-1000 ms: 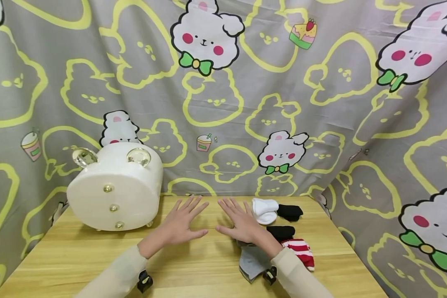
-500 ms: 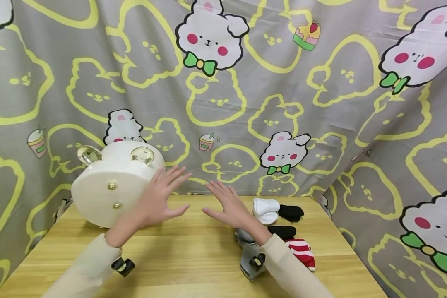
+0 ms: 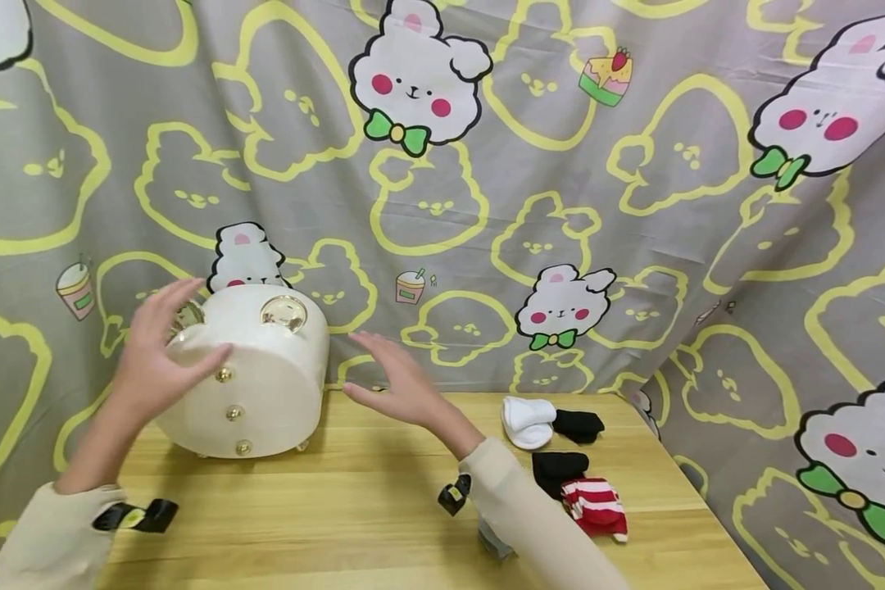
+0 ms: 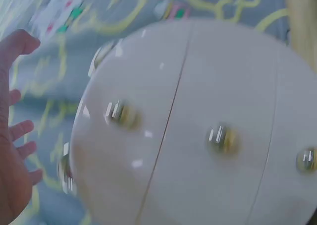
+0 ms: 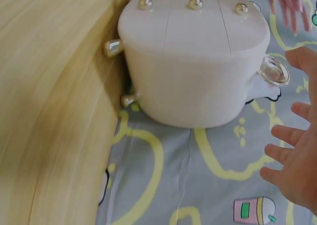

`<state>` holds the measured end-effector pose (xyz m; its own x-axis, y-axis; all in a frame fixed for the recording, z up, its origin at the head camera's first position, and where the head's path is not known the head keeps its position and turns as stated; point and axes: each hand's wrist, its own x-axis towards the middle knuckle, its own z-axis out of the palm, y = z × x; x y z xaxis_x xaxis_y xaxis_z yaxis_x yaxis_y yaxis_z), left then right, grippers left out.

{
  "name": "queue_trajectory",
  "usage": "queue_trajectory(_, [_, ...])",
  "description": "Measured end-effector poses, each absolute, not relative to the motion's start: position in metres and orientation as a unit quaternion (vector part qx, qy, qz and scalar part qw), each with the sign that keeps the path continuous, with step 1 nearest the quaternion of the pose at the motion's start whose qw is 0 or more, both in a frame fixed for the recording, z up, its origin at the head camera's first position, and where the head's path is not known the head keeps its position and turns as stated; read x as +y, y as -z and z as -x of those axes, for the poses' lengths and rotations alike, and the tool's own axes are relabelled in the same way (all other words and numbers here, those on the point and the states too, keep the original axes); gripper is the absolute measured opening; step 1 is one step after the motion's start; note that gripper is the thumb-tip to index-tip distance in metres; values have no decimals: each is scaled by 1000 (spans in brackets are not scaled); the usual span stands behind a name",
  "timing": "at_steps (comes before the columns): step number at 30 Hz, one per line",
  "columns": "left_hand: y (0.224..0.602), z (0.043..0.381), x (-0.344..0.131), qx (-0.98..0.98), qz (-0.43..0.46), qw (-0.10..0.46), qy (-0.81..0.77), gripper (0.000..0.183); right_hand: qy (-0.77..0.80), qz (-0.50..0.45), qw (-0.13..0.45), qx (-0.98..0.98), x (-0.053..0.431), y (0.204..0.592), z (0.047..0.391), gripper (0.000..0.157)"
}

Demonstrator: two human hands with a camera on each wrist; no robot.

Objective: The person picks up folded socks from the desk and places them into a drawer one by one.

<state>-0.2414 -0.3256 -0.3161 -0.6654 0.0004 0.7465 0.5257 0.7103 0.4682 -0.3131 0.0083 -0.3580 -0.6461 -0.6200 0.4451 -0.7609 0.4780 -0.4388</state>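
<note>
A glossy white drawer box with gold knobs, two gold ears and small feet stands on the table at the left. In the head view my left hand is raised with fingers spread and overlaps the box's left front, hiding part of one ear. My right hand hovers to the right of the box, fingers extended and apart from it. The left wrist view shows the box front with its drawer seams close by. Both hands hold nothing, and in the right wrist view they flank the box's ear side.
On the right of the wooden table lie small folded cloth pieces: a white one, two black ones, a red-and-white striped one and a grey one mostly behind the right sleeve. A patterned curtain hangs behind and beside the table.
Both hands have moved left from the table's middle toward the white drawer box, the left one farther, to the box's left front. Box and cloth pieces stay in place.
</note>
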Motion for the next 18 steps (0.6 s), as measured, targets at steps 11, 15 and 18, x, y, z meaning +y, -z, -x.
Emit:
queue_trajectory(11, [368,239,-417,-699,217,182,656,66,-351,-409,104,-836,-34,355,316,71])
queue_trajectory(15, [390,243,-436,-673,231,145,687,62,-363,-408,102,-831,-45,359,317,68])
queue_trajectory(18, [402,246,-443,-671,224,127,695,59,-372,-407,96,-829,-52,363,317,65])
